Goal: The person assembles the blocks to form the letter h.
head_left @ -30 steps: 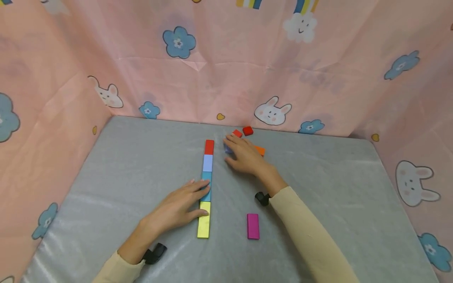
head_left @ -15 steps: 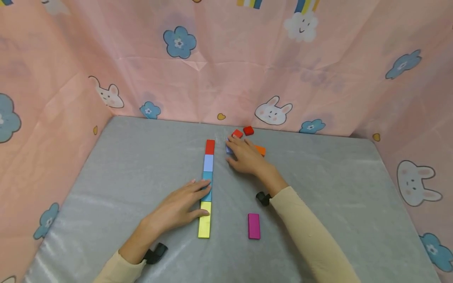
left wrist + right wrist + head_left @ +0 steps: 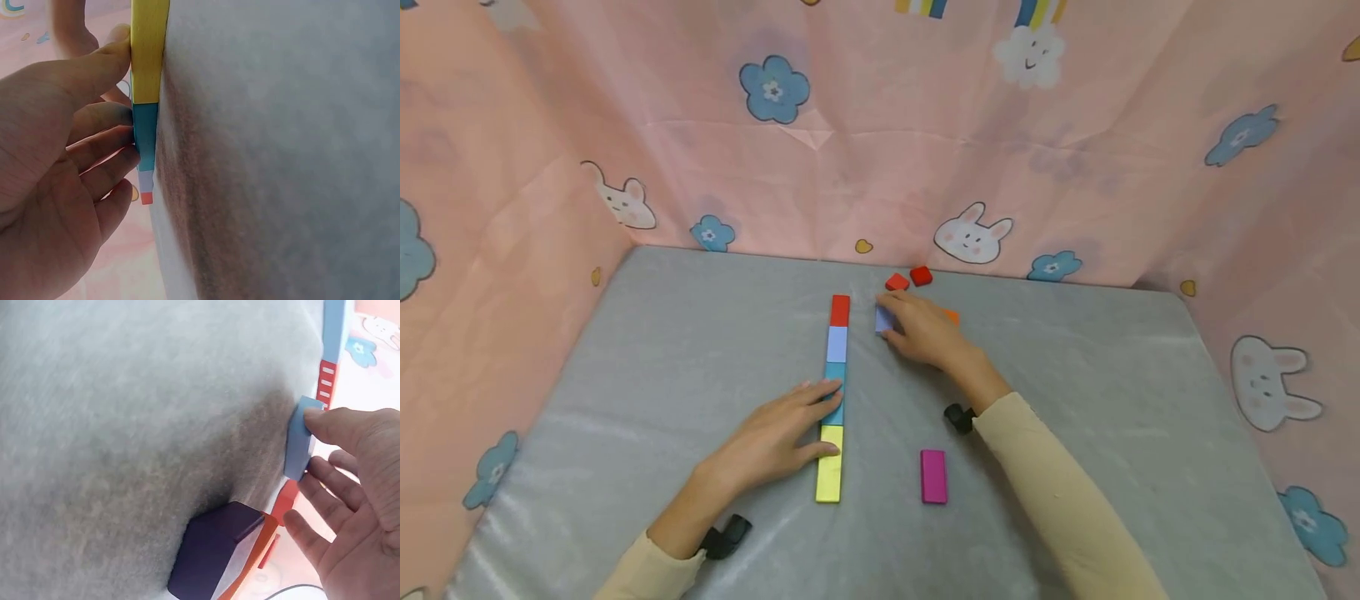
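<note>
- Left hand [image 3: 767,439]: fingers extended, grasping nothing, touching yellow block [image 3: 829,482] and teal block [image 3: 836,372] of the end-to-end row [image 3: 837,344].
- Right hand [image 3: 925,331]: fingers pinching loose lilac block [image 3: 883,322], a gap right of the row.
- Two red pieces [image 3: 921,276]: near the surface's [image 3: 715,325] far edge.
- Magenta block [image 3: 934,477]: well apart from both hands.

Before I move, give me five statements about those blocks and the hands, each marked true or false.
1. The left hand touches the row of blocks. True.
2. The row's far end is yellow. False: a red block ends it there; the yellow block is nearest the person.
3. The right hand pinches a light blue block. True.
4. Every block touches the row. False: the magenta block lies apart, to its right.
5. Something orange shows beyond the right hand. True.
</note>
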{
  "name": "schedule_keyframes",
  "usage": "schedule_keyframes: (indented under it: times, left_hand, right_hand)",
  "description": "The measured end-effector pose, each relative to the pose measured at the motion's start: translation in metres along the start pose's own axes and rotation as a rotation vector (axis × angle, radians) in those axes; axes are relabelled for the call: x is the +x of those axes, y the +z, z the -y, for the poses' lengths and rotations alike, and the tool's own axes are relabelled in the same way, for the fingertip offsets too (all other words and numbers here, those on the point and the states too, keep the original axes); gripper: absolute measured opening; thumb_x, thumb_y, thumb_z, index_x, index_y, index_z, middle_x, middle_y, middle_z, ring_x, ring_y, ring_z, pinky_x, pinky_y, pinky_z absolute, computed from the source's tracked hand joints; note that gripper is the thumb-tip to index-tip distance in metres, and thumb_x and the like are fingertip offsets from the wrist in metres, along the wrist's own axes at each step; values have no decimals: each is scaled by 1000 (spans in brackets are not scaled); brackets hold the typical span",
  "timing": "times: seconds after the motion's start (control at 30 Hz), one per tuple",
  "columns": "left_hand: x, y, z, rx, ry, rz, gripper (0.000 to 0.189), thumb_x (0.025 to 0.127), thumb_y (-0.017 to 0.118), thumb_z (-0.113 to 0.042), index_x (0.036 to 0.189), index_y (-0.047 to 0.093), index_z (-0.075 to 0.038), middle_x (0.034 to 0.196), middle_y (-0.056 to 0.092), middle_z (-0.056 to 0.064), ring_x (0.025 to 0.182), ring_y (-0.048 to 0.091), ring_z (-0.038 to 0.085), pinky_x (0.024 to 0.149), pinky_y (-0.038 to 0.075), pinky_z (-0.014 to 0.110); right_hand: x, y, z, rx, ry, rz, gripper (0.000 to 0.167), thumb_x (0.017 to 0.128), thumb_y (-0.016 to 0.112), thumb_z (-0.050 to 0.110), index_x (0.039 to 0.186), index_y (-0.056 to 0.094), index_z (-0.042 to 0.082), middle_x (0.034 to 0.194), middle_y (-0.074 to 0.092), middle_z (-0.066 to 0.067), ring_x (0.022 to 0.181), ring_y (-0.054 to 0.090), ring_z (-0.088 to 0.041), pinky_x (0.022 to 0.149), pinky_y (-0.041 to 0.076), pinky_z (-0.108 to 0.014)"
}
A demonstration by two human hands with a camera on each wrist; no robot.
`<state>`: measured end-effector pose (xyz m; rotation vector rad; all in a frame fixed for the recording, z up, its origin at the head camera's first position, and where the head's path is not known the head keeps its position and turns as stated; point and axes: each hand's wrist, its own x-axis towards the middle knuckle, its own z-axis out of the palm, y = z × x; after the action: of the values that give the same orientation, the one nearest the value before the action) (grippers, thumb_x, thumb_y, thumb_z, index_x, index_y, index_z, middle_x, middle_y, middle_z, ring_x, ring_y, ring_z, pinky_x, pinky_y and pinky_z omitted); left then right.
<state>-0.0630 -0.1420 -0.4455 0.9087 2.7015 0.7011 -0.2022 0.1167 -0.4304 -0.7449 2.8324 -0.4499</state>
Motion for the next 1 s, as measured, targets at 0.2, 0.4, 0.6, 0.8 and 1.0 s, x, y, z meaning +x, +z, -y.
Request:
schedule_keyframes:
  times: [0.2,0.4,0.6,0.8,1.0]
  left_hand:
    - [-2,-2,1,-4,-18,4,72,95,80,-34,154,54,-3,168,46,9,156,45,30,130,35,47]
    - [0,-1,0,-4,-16,-1,72,94,81,-36,153,55,-4,167,47,8,155,46,28,130,35,46]
    - [1,-1,-1,-12,-21,7,73,94,81,-38,153,55,-5,168,46,7,156,45,27,131,35,45]
    - [0,-1,-1,-16,-25,11,73,94,81,-38,153,55,-4,168,45,7,157,44,28,131,35,46]
    - [1,0,-1,-19,-24,8,73,94,81,-36,153,55,-4,168,45,9,156,44,29,131,35,47]
  right_hand:
    - [0,1,1,-14,-25,17,54,103,70,26,150,59,3,157,55,-16,146,54,-33,126,42,-48]
    - [-6,3,0,-15,-3,12,56,103,70,28,152,56,3,160,53,-16,150,50,-34,127,41,-48]
    - [-13,3,0,-3,0,-2,59,101,74,27,150,58,0,154,58,-17,143,56,-34,123,47,-48]
    - [-22,2,0,26,-7,-9,57,99,75,26,147,60,-1,151,60,-17,139,57,-34,120,50,-48]
    - [-35,0,0,60,-34,-21,56,98,76,23,146,61,-2,148,61,-17,136,59,-33,119,51,-47]
